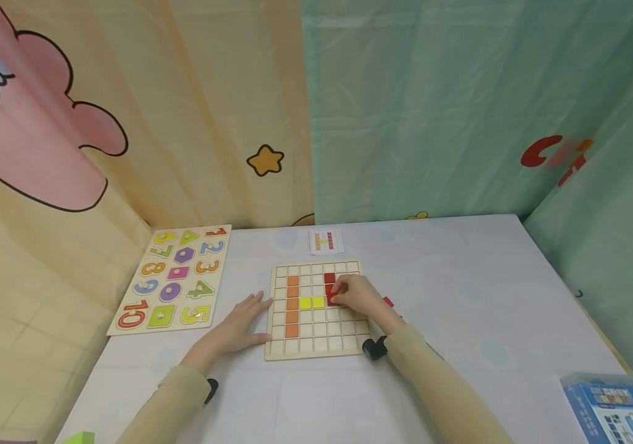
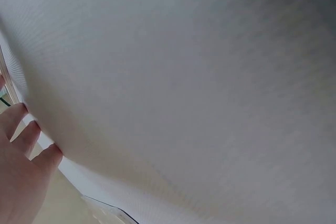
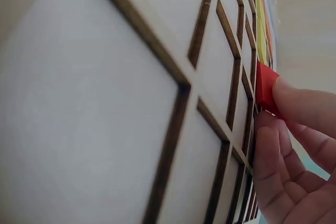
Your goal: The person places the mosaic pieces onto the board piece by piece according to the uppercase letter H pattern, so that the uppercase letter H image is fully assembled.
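A wooden grid board [image 1: 319,331] lies on the table in front of me. It bears a column of orange square tiles [image 1: 292,303], two yellow tiles [image 1: 306,303] side by side, and red tiles [image 1: 330,278] in a column to their right. My right hand [image 1: 359,295] reaches over the right half and pinches a red tile [image 3: 266,88] between thumb and fingers, tilted at the grid beside the yellow ones. Along the board's left edge rests my left hand [image 1: 235,327], fingers spread, thumb and fingertips at the rim.
Behind the board lies a small pattern card [image 1: 326,249] with coloured squares. A number and shape puzzle board [image 1: 152,243] is at the left. Loose red pieces [image 1: 387,301] show beside my right wrist. A blue box [image 1: 599,410] stands at front right, a green block [image 1: 79,438] at front left.
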Motion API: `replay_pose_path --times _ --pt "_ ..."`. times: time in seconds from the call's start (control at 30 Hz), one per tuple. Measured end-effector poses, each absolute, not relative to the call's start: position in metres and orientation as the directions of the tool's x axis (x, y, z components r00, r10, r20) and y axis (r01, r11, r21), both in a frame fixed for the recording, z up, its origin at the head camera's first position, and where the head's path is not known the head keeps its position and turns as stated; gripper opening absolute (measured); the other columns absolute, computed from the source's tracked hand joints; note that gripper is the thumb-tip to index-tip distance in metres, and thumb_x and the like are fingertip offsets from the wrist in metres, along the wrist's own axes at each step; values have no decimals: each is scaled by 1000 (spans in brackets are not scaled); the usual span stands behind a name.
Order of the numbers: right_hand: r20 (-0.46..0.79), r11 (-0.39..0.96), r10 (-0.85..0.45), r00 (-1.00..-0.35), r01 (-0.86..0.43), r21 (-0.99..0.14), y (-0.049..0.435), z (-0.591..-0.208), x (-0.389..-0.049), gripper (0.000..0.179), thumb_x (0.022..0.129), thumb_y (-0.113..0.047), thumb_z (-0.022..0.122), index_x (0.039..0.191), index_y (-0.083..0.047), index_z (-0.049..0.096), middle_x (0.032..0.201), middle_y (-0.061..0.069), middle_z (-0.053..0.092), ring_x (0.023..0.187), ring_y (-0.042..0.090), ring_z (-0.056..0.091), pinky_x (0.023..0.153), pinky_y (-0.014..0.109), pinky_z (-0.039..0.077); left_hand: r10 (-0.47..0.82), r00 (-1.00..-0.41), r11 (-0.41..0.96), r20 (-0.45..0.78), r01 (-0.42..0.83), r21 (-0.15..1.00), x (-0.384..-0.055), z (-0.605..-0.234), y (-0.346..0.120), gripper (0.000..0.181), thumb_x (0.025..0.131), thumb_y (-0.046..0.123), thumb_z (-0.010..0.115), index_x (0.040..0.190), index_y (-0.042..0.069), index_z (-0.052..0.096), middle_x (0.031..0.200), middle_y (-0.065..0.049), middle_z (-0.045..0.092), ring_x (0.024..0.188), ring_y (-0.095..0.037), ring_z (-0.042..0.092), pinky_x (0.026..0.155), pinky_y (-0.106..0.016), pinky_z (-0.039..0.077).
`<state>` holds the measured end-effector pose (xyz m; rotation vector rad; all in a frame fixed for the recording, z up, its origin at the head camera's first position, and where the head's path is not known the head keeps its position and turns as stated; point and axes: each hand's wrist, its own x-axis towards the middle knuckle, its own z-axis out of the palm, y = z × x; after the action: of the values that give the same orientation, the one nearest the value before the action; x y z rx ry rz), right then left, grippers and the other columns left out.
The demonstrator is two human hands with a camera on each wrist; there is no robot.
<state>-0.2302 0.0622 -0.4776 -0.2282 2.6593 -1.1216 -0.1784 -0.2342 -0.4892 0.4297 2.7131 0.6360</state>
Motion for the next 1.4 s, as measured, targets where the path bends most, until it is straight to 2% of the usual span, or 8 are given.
replay_pose_path --times 0.47,0.77,1.07,1.23,1.4 --pt "-151 727 -278 -949 -105 -678 58 -476 -230 12 85 -14 77 81 -11 66 79 -1 64 72 14 54 67 25 48 365 -900 854 -237 223 469 -179 -489 -235 87 82 43 77 153 13 36 164 -17 18 152 -40 11 123 -59 13" --pt "-149 742 -287 -946 -121 -659 57 -474 -228 8 86 -15 76 85 -10 69 83 0 65 77 15 55 72 27 52 363 -902 853 -234 220 474 -178 -489 -235 86 83 43 76 153 14 36 164 -16 18 152 -39 11 123 -58 14" --pt "-149 628 -189 -971 -3 -778 99 -476 -215 17 88 -19 74 102 -11 70 93 3 68 83 16 60 70 28 53 364 -899 854 -242 219 471 -178 -488 -235 86 84 42 75 154 15 34 165 -15 17 152 -39 10 123 -58 13" --pt "-161 637 -149 -976 30 -771 132 -477 -203 19 88 -20 73 104 -10 70 91 3 68 79 15 60 67 26 52 373 -897 848 -239 225 480 -179 -488 -235 86 84 43 75 154 15 33 165 -15 16 152 -39 10 124 -58 12" --pt "-169 676 -112 -979 50 -736 159 -478 -194 23 88 -21 74 107 -9 70 96 4 70 84 16 63 72 27 54 371 -894 849 -250 217 481 -179 -487 -235 86 84 43 75 154 15 33 165 -15 15 153 -39 9 124 -57 12"
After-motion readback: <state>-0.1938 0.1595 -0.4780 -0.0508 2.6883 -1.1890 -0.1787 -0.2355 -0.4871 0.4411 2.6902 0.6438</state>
